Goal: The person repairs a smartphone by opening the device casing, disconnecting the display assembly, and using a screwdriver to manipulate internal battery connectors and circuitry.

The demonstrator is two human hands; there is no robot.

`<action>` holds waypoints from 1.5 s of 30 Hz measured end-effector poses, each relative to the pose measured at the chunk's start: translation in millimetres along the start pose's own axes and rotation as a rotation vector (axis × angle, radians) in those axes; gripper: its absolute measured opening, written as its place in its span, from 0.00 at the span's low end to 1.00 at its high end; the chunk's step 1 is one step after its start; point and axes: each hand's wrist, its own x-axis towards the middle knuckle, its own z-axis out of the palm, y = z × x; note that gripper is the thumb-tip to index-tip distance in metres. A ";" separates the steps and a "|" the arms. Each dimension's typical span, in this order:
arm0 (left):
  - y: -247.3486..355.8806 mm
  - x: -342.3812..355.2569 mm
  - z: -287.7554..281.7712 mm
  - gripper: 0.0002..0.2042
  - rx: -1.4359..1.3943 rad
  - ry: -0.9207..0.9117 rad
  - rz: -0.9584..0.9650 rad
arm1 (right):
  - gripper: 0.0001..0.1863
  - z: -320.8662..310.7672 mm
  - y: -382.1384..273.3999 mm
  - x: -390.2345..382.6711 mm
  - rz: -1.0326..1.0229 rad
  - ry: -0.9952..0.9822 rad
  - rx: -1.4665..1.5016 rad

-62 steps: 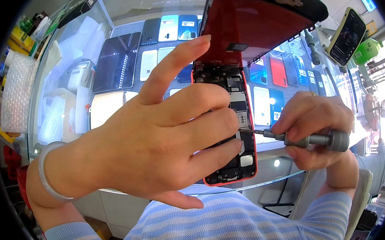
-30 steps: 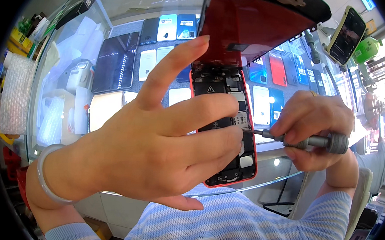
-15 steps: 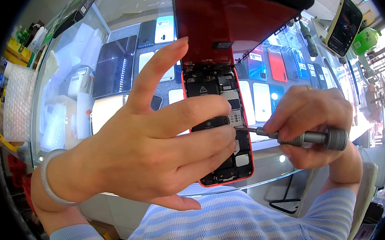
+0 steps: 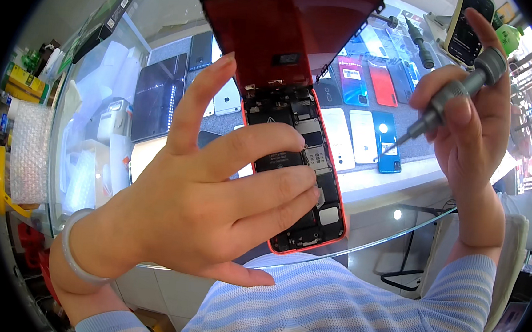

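The left hand [image 4: 214,205] grips an opened red phone [image 4: 303,168] from behind and from its left side, the three lower fingers [image 4: 264,187] wrapped across the exposed circuit boards and battery, the forefinger stretched straight up toward 12 o'clock beside the frame, the thumb jutting out at about 5 o'clock below the palm. A pale bangle [image 4: 75,251] sits on that wrist. The phone stands nearly upright in the middle of the view, and its screen panel [image 4: 288,29] is hinged open above it, tilted back at 12 o'clock, showing its dark red rear face.

The right hand [image 4: 466,130] is held at about 2 o'clock from the phone, clear of it, fingers closed round a grey precision screwdriver [image 4: 450,95]. The tool slants, its cap up toward 1 o'clock and its thin tip pointing down to 7 o'clock, stopping short of the phone's right edge.

Beneath both hands lies a glass display counter [image 4: 390,236] with rows of phones [image 4: 368,111] in white, blue, red and black laid flat inside. At 9 o'clock stands a roll of bubble wrap [image 4: 29,149]. Another screwdriver [image 4: 419,44] rests on the counter at 1 o'clock, next to a dark phone [image 4: 467,26] propped up there. The striped sleeves [image 4: 354,314] fill the bottom.
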 end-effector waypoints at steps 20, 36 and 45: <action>-1.7 -0.7 -1.1 0.33 0.008 -0.008 0.024 | 0.51 33.4 0.3 23.2 -0.541 -0.248 -0.033; 1.6 2.4 -7.5 0.35 0.029 -0.065 -0.015 | 0.52 45.6 9.6 23.7 -0.625 -0.180 0.015; 2.7 2.6 -8.2 0.35 0.040 -0.074 -0.025 | 0.50 41.8 9.6 24.4 -0.592 -0.257 0.000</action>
